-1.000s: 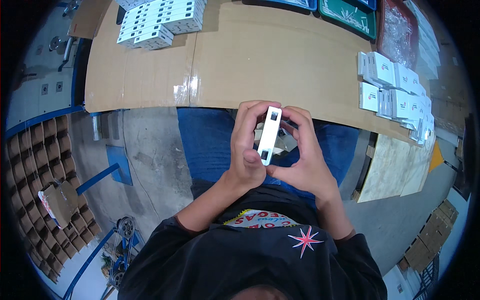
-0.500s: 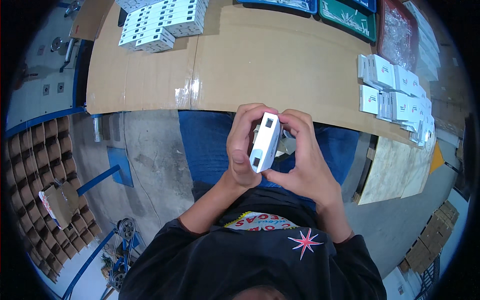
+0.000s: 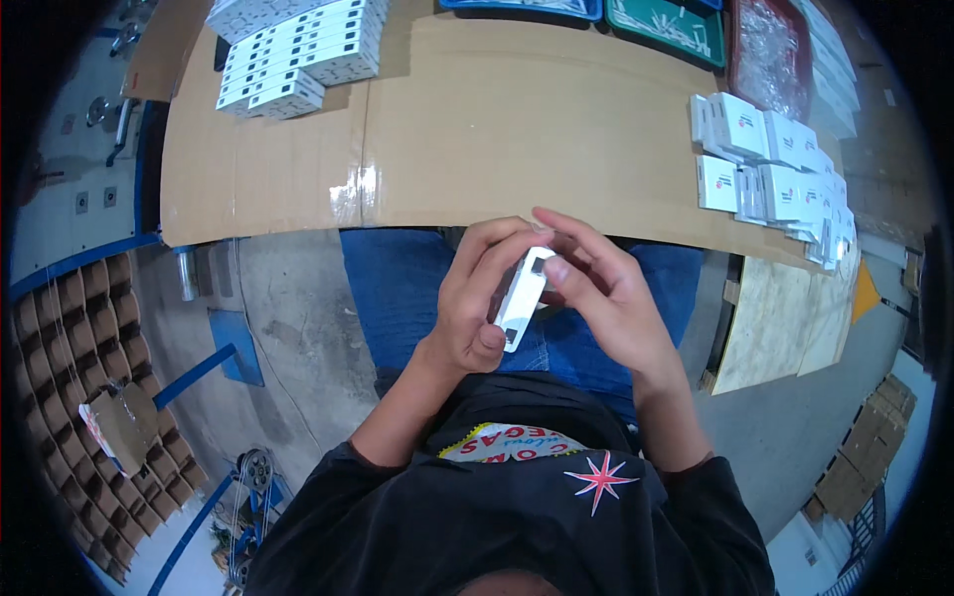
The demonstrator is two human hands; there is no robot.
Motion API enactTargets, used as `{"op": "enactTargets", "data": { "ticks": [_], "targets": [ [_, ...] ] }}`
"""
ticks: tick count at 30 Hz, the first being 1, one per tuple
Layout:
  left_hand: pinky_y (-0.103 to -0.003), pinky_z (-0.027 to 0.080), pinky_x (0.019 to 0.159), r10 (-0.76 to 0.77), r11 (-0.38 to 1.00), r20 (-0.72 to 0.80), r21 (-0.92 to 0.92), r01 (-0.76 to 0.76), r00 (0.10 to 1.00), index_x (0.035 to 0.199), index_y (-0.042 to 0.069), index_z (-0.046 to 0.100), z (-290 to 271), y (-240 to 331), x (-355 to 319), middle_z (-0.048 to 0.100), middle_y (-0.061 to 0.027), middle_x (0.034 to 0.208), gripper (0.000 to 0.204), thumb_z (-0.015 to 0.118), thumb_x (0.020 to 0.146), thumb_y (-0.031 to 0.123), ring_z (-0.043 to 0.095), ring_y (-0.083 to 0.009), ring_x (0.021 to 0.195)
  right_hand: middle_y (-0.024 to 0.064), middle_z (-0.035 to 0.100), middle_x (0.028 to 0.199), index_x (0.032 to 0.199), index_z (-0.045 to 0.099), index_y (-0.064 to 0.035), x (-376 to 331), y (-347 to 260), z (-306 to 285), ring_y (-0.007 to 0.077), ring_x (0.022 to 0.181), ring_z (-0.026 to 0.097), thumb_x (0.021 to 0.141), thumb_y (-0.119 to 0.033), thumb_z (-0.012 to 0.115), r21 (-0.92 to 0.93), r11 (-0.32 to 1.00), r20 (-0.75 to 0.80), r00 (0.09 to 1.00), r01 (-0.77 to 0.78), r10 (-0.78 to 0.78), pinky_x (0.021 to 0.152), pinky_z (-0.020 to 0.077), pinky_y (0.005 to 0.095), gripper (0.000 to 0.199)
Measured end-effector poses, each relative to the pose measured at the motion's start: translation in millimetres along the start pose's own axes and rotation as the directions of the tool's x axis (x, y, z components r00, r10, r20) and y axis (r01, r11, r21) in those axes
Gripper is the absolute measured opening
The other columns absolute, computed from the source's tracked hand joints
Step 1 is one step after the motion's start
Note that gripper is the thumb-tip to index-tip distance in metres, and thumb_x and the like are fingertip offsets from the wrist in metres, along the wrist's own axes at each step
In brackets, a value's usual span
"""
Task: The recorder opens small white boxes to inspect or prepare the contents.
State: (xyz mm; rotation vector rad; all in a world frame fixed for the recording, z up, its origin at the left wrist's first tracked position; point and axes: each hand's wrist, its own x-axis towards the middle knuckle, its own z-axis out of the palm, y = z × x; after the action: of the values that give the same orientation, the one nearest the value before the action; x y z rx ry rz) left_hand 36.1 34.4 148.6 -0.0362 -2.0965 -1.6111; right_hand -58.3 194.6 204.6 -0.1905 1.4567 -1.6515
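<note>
Above my lap I hold a slim white box (image 3: 522,300), tilted, its narrow side facing up with a small dark square near each end. My left hand (image 3: 465,313) grips it along the left side, fingers over the far end and thumb by the near end. From the right, my right hand (image 3: 618,310) closes round the far end, its thumb pressed beside the upper dark square. The undersides of the fingers and the box's lower faces are hidden.
A cardboard-covered table (image 3: 497,139) lies ahead. On it are stacked white boxes (image 3: 298,60) at far left, a heap of white boxes (image 3: 780,189) at right, a green tray (image 3: 666,35) of small white parts and a red tray (image 3: 770,60) of clear plastic. Cardboard dividers (image 3: 70,328) stand at left.
The box has turned narrower to view and dropped slightly. My right thumb has moved from its near end up to its far end. The view has shifted a little.
</note>
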Motion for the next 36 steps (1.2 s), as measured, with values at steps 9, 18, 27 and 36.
{"op": "enactTargets", "data": {
  "ticks": [9, 18, 27, 36],
  "targets": [
    [-0.045, 0.048, 0.1, 0.016, 1.0, 0.035, -0.026, -0.015, 0.999, 0.129, -0.009, 0.06, 9.1, -8.9, -6.8, 0.063, -0.0237, 0.123, 0.107, 0.044, 0.086, 0.088, 0.062, -0.038, 0.114, 0.0048, 0.068, 0.112, 0.136, 0.06, 0.0049, 4.8, 5.1, -1.9, 0.0076, 0.096, 0.063, 0.099, -0.005, 0.067, -0.009, 1.0, -0.008, 1.0, -0.03, 0.03, 0.084, 0.0531, 0.0229, 0.038],
    [-0.043, 0.05, 0.095, 0.115, 0.992, 0.082, 0.036, -0.118, 0.99, 0.123, -0.006, 0.065, 10.6, -27.8, -9.7, 0.065, -0.0202, 0.12, 0.093, 0.062, 0.082, 0.078, 0.063, -0.0364, 0.109, 0.0059, 0.069, 0.112, 0.134, 0.059, 0.0033, 10.1, 12.9, -7.6, 0.012, 0.099, 0.063, 0.096, -0.004, 0.055, -0.113, 0.992, 0.068, 0.995, -0.058, 0.066, 0.089, 0.0516, 0.0285, 0.039],
    [-0.049, 0.05, 0.1, 0.215, 0.965, 0.197, 0.11, -0.239, 0.957, 0.121, -0.005, 0.064, 9.3, -37.9, -0.3, 0.063, -0.0202, 0.122, 0.085, 0.076, 0.077, 0.067, 0.062, -0.0398, 0.112, 0.0113, 0.069, 0.108, 0.133, 0.057, 0.0047, 12.1, 13.0, -3.9, 0.0163, 0.101, 0.063, 0.096, -0.005, 0.05, -0.273, 0.962, 0.002, 1.0, -0.013, 0.014, 0.09, 0.0506, 0.0307, 0.039],
    [-0.049, 0.046, 0.103, 0.137, 0.981, 0.292, 0.091, -0.17, 0.947, 0.133, -0.004, 0.055, 6.5, -22.9, 5.7, 0.057, -0.0195, 0.13, 0.104, 0.085, 0.064, 0.068, 0.057, -0.0393, 0.12, 0.0019, 0.065, 0.1, 0.129, 0.061, 0.0027, 17.1, 18.1, -22.5, 0.0066, 0.082, 0.057, 0.098, -0.006, 0.052, -0.125, 0.982, 0.051, 0.988, -0.14, 0.147, 0.071, 0.0479, 0.0228, 0.034]
  ]
}}
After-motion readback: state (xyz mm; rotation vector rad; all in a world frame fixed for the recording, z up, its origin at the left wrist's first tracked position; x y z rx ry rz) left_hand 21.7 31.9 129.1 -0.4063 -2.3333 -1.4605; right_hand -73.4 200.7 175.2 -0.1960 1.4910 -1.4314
